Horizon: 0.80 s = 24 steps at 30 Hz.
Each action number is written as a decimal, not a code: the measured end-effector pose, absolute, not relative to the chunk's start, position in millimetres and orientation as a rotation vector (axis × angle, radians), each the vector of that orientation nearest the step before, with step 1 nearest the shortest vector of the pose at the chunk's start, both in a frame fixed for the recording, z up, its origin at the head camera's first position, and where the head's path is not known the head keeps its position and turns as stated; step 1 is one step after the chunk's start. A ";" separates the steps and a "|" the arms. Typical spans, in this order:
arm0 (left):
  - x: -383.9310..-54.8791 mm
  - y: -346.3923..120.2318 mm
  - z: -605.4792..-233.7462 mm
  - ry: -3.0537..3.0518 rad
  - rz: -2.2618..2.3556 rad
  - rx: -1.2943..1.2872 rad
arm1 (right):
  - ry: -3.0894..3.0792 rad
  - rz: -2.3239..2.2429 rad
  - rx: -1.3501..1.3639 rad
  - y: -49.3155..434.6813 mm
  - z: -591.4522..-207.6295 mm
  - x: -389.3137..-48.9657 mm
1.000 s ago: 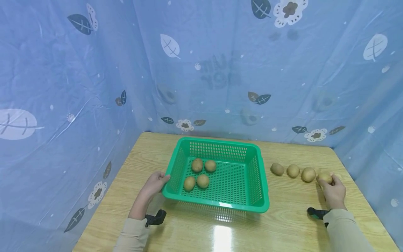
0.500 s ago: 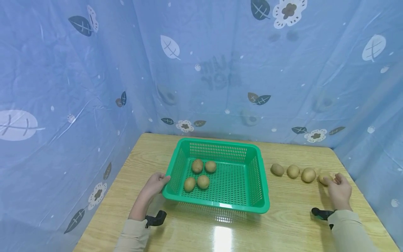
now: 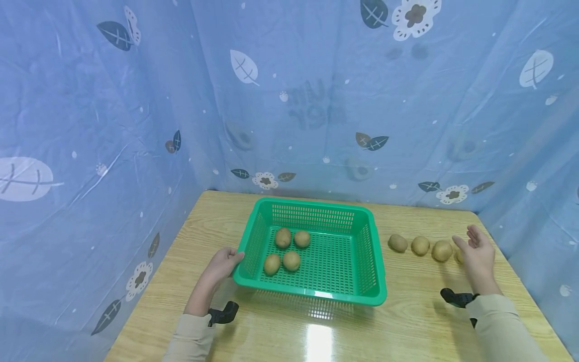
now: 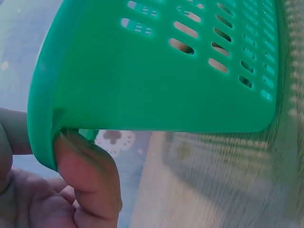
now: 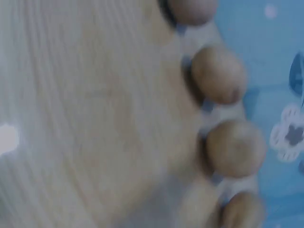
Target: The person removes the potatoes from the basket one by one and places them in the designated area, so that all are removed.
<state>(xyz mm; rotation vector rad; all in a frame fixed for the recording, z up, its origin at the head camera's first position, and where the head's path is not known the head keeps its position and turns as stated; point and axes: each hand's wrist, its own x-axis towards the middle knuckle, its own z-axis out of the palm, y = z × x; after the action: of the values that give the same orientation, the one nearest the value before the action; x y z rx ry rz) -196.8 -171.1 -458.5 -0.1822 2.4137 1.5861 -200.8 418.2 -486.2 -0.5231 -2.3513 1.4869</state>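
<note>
Leaf-and-flower-printed blue sheeting [image 3: 325, 95] hangs behind and beside the glossy, pale wood-grained table [image 3: 389, 327]. My left grip [image 3: 223, 264] pinches a green, rectangular, perforated plastic basket [image 3: 329, 257] by its edge near the front left corner, presumably to keep it steady. Four round tan potatoes [image 3: 291, 261] sit grouped in its left half. My right grip [image 3: 478, 260], fingers loosely extended and holding nothing, partly hides the end one of four more tan potatoes [image 3: 442, 251], lined up right of the basket, perhaps for easy reach.
</note>
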 end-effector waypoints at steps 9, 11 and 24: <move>-198.4 -172.1 -457.9 2.412 1.581 -0.165 | -2.348 1.567 -0.276 378.7 -454.1 -209.1; -198.9 -172.7 -457.3 2.407 1.581 -0.163 | -2.362 1.564 -0.207 368.4 -446.7 -210.7; -200.3 -172.9 -458.8 2.420 1.562 -0.172 | -2.269 1.730 0.183 299.0 -412.0 -227.0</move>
<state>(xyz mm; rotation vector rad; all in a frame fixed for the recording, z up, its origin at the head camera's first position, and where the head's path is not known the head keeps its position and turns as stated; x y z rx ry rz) -200.3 -172.9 -458.8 -0.1719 2.4197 1.5620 -227.0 299.0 -412.0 0.1828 -2.2687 1.7300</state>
